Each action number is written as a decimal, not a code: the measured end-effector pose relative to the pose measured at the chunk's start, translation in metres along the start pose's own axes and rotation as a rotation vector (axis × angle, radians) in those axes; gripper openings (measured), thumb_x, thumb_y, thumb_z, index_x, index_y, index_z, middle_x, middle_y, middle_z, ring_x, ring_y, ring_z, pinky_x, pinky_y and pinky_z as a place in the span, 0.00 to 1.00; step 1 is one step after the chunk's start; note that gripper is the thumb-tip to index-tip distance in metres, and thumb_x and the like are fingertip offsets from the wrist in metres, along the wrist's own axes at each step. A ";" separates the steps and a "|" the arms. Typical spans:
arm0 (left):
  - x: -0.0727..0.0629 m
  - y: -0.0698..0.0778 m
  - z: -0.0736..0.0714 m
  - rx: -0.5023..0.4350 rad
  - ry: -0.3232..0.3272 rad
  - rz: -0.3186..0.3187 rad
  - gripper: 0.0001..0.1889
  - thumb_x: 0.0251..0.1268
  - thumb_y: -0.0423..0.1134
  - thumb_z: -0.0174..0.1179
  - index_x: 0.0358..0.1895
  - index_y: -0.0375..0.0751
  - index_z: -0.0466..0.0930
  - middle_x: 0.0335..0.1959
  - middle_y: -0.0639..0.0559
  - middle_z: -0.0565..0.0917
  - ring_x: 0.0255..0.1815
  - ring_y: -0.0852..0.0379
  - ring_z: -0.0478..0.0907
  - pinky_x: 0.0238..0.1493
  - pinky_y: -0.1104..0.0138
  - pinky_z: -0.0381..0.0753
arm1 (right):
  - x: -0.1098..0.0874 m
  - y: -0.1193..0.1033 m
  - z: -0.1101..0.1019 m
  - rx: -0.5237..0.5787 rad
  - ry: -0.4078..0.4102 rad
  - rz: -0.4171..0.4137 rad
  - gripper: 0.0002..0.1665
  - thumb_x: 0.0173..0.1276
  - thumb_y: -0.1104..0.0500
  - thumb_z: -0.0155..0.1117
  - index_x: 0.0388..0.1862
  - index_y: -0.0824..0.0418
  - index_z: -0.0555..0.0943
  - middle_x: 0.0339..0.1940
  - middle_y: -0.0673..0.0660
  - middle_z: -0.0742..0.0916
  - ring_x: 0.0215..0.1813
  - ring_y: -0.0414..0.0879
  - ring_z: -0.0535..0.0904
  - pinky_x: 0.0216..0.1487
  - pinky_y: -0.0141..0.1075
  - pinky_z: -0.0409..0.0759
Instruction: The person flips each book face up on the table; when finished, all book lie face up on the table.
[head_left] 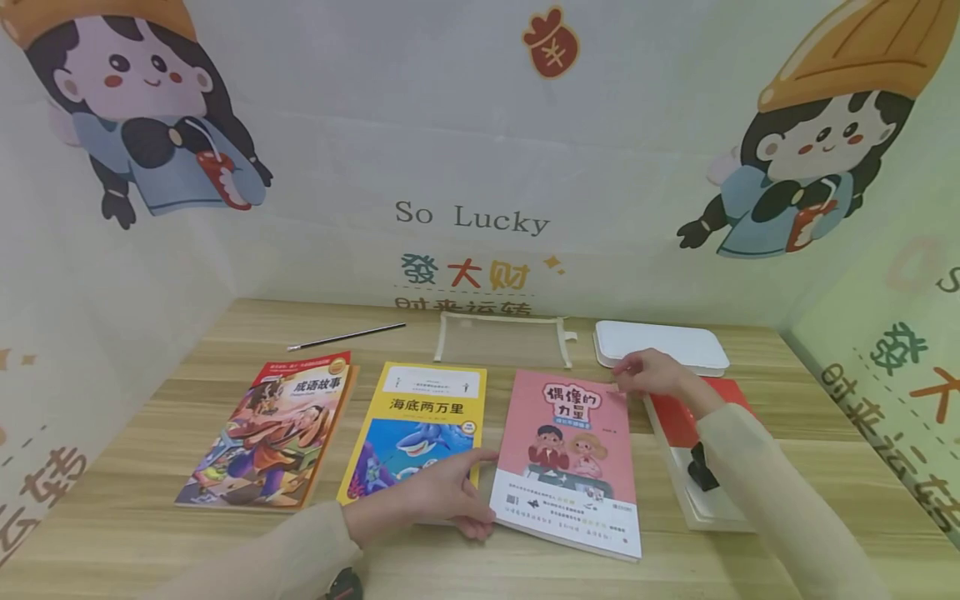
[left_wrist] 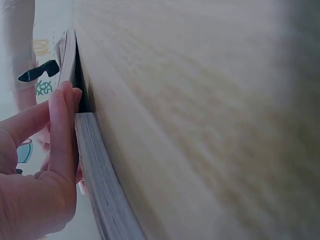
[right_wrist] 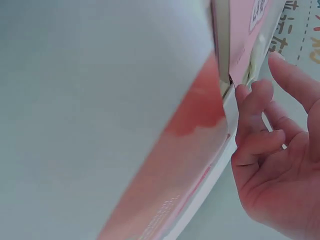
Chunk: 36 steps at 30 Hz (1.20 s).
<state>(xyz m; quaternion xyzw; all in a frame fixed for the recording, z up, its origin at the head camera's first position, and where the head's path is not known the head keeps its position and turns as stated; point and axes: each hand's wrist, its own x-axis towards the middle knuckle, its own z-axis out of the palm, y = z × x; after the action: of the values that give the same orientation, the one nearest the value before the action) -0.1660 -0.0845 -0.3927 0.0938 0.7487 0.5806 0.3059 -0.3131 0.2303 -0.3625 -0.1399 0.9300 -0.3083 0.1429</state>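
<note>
A pink-and-white book (head_left: pixel 566 467) lies between my two hands, cover up. At its lower left edge is my left hand (head_left: pixel 431 496), the fingers fairly straight with tips right at the edge; part of this hand overlaps the yellow book (head_left: pixel 423 408) beside it. In the left wrist view, the fingertips meet a book's page edge (left_wrist: pixel 68 55). My right hand (head_left: pixel 656 375) touches the pink book's upper right corner with its fingertips, some fingers bent, the thumb held off. A red-and-white book (right_wrist: pixel 200 107) lies under this wrist, partly covered by the sleeve.
At the left lies a book with a colourful illustrated cover (head_left: pixel 273 433). Along the back are a black pencil (head_left: pixel 348 336), a mesh zip pouch (head_left: pixel 502 340) and a white case (head_left: pixel 660 344). A printed curtain (head_left: pixel 330 167) hangs behind the wooden table (head_left: pixel 172 392).
</note>
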 end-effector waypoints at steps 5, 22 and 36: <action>0.000 0.000 0.000 0.015 0.002 0.006 0.39 0.48 0.25 0.62 0.65 0.39 0.53 0.21 0.38 0.80 0.21 0.47 0.79 0.22 0.62 0.80 | -0.008 0.001 -0.001 0.030 -0.043 0.019 0.21 0.57 0.62 0.60 0.48 0.72 0.71 0.29 0.58 0.79 0.26 0.47 0.76 0.30 0.35 0.76; 0.000 -0.002 0.008 0.073 0.015 0.040 0.38 0.47 0.25 0.62 0.63 0.37 0.55 0.19 0.40 0.80 0.19 0.47 0.79 0.21 0.62 0.80 | -0.007 0.002 0.012 0.007 -0.133 0.027 0.26 0.56 0.65 0.62 0.52 0.71 0.66 0.30 0.58 0.77 0.23 0.44 0.74 0.28 0.34 0.75; -0.002 0.001 0.019 0.096 0.054 0.021 0.38 0.49 0.26 0.62 0.64 0.36 0.52 0.18 0.42 0.79 0.18 0.48 0.78 0.19 0.63 0.79 | 0.005 -0.004 0.014 -0.045 -0.134 0.071 0.25 0.57 0.64 0.61 0.54 0.66 0.67 0.33 0.58 0.76 0.27 0.45 0.73 0.29 0.33 0.74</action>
<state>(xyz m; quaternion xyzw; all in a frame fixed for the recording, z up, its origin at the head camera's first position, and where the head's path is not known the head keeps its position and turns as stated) -0.1533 -0.0699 -0.3939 0.1006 0.7825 0.5496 0.2748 -0.3116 0.2177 -0.3715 -0.1302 0.9295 -0.2720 0.2124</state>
